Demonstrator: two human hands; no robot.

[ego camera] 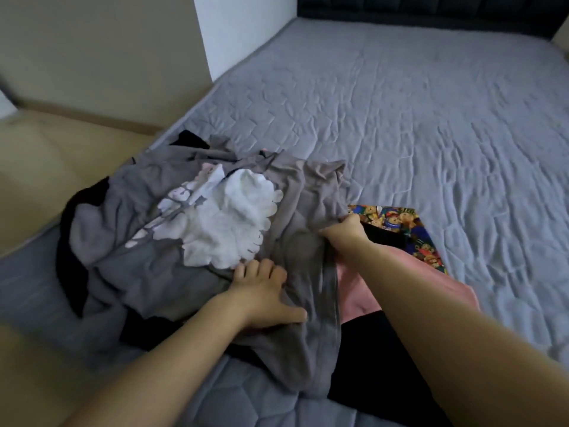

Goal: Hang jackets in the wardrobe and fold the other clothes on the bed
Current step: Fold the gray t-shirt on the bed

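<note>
Grey shirt (172,241) with white print, pink garment (400,291), multicoloured cartoon-patterned cloth (397,220), grey quilted bed (400,118).

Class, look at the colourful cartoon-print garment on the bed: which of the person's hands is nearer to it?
Right. The right hand grips the grey shirt right beside the cartoon-print garment; the left hand rests on the shirt further off, towards the person.
</note>
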